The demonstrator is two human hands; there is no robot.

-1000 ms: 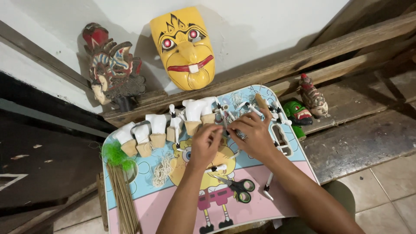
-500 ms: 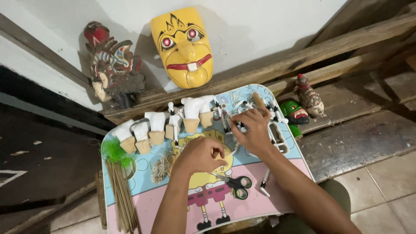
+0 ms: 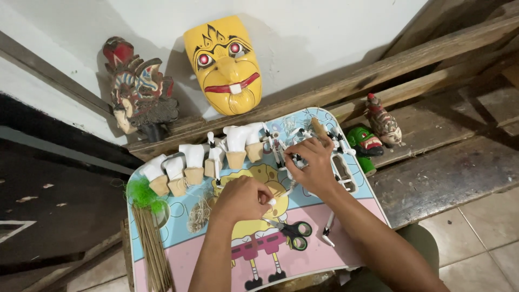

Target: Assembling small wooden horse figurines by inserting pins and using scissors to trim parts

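A small cartoon-printed table (image 3: 178, 254) is set before a white wall, where a yellow mask (image 3: 224, 62) and a carved painted figure (image 3: 138, 92) are propped on a wooden ledge. The left hand (image 3: 243, 199) is curled over a small white piece (image 3: 272, 201); the right hand (image 3: 311, 165) is pinched on white stick figures (image 3: 281, 146), though its hold is hard to make out. Scissors (image 3: 292, 232) are partly hidden by the left hand. Compared with half a second ago, the left hand has been drawn slightly nearer the scissors.
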